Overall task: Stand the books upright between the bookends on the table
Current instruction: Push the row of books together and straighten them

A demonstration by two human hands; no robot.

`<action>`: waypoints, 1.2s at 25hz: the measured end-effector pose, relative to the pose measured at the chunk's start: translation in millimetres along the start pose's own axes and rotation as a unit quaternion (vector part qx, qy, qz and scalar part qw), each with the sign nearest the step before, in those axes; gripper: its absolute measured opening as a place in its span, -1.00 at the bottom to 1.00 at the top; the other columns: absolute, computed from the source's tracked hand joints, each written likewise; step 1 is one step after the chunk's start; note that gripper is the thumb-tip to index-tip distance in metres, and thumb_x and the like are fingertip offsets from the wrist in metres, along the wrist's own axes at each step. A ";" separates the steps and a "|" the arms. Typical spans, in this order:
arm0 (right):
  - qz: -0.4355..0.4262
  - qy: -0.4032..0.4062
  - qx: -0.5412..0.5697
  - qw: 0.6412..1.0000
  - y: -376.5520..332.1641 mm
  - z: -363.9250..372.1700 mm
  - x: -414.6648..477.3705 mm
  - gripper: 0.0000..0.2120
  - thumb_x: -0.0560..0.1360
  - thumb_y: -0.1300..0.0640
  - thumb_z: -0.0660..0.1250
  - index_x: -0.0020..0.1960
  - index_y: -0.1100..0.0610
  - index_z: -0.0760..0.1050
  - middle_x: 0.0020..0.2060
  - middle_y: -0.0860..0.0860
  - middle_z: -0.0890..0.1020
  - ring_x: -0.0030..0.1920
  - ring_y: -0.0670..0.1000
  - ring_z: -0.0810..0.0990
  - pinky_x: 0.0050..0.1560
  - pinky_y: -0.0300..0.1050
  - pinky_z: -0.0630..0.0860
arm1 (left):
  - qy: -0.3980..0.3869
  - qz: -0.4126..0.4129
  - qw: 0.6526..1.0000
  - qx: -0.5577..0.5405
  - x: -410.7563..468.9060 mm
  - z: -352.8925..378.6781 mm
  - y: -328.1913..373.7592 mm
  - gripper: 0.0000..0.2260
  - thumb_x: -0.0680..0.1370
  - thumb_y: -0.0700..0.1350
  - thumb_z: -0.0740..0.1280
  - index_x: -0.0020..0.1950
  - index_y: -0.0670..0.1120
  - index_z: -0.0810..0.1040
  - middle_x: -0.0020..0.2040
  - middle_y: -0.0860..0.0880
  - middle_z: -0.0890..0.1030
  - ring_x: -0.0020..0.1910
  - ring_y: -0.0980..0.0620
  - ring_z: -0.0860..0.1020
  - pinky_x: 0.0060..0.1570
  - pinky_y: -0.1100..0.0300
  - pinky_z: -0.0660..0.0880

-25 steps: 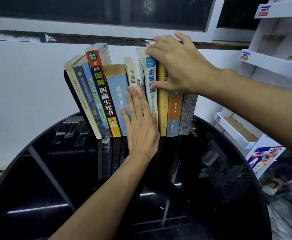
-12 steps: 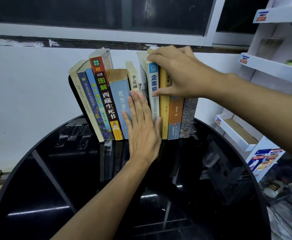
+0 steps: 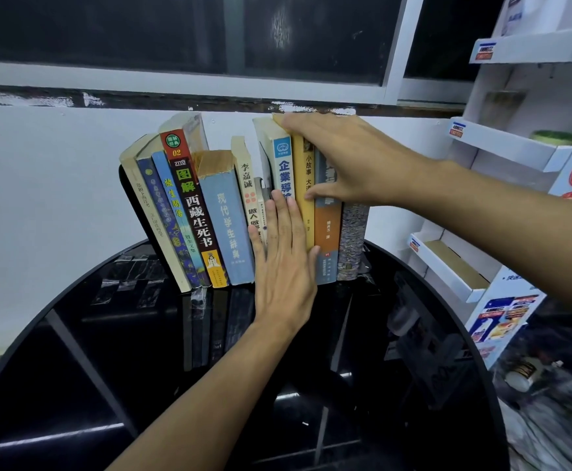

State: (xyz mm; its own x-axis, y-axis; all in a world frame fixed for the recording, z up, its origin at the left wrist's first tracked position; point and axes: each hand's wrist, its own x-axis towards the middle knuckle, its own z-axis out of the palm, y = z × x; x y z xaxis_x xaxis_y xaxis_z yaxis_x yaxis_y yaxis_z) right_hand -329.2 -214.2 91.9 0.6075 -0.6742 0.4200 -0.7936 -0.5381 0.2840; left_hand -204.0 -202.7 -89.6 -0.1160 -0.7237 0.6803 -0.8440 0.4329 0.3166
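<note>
A row of books stands at the back of the round black table [image 3: 84,362]. The left ones, among them a red-and-black book [image 3: 192,202] and a blue dictionary [image 3: 227,220], lean left against a black bookend [image 3: 129,195]. My left hand [image 3: 282,263] presses flat, fingers straight, on the spines of the thin middle books. My right hand [image 3: 342,158] lies over the tops of the white-and-blue book [image 3: 282,161], the yellow book [image 3: 303,175] and the orange book [image 3: 327,239], its thumb on their spines. A grey patterned book [image 3: 352,239] ends the row. No right bookend shows.
A white wall and a dark window stand right behind the books. White cardboard display shelves [image 3: 447,270] stand close to the table's right edge, with clutter on the floor below. The table's glossy front half reflects the room.
My left hand has slid right, from the blue dictionary to the thin books beside the white-and-blue one. My right hand stays on the book tops. The view has shifted slightly.
</note>
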 end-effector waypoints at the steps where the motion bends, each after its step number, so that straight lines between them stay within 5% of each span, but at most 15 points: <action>1: 0.003 0.003 0.002 1.000 -1.3 0.7 0.2 -0.09 0.37 -0.11 0.57 0.56 0.10 0.18 0.51 0.04 0.36 0.48 0.09 0.36 0.44 0.15 0.33 | 0.001 -0.002 1.000 0.007 0.5 0.5 -0.3 -0.35 0.71 0.04 0.02 0.61 -0.17 -0.30 0.59 -0.12 -0.40 0.58 -0.05 -0.38 0.53 -0.11 -0.34; 12: 0.047 0.005 -0.015 0.999 -10.6 5.1 7.2 -0.15 0.41 -0.06 0.52 0.55 0.09 0.17 0.50 0.03 0.34 0.50 0.06 0.30 0.51 0.12 0.12 | 0.010 0.003 1.000 0.012 -0.4 2.9 -1.4 -0.37 0.72 0.04 0.00 0.62 -0.18 -0.27 0.60 -0.12 -0.37 0.59 -0.05 -0.35 0.54 -0.12 -0.33; 25: 0.035 -0.001 0.012 0.999 -13.9 7.7 9.8 -0.14 0.42 -0.03 0.54 0.56 0.07 0.14 0.49 0.00 0.34 0.48 0.03 0.32 0.51 0.17 0.17 | -0.001 0.013 1.000 -0.015 -3.5 0.0 -3.6 -0.34 0.72 0.02 0.07 0.62 -0.18 -0.27 0.61 -0.11 -0.37 0.60 -0.05 -0.34 0.55 -0.13 -0.30; 30: 0.011 -0.068 0.084 0.994 17.4 -4.1 1.9 0.06 0.34 -0.11 0.60 0.62 0.04 0.03 0.56 -0.03 0.24 0.53 -0.03 0.23 0.52 -0.09 0.22 | 0.000 0.013 1.000 -0.005 -0.1 -0.5 0.3 -0.29 0.71 0.09 0.08 0.60 -0.13 -0.35 0.60 -0.11 -0.38 0.59 -0.05 -0.36 0.54 -0.18 -0.31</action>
State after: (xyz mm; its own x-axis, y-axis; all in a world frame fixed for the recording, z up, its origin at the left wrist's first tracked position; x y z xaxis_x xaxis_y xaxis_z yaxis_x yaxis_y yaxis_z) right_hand -342.0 -222.8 101.1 0.5988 -0.7421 0.3014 -0.7962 -0.5925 0.1229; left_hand -203.9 -202.2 -89.3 -0.1380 -0.7128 0.6877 -0.8360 0.4562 0.3050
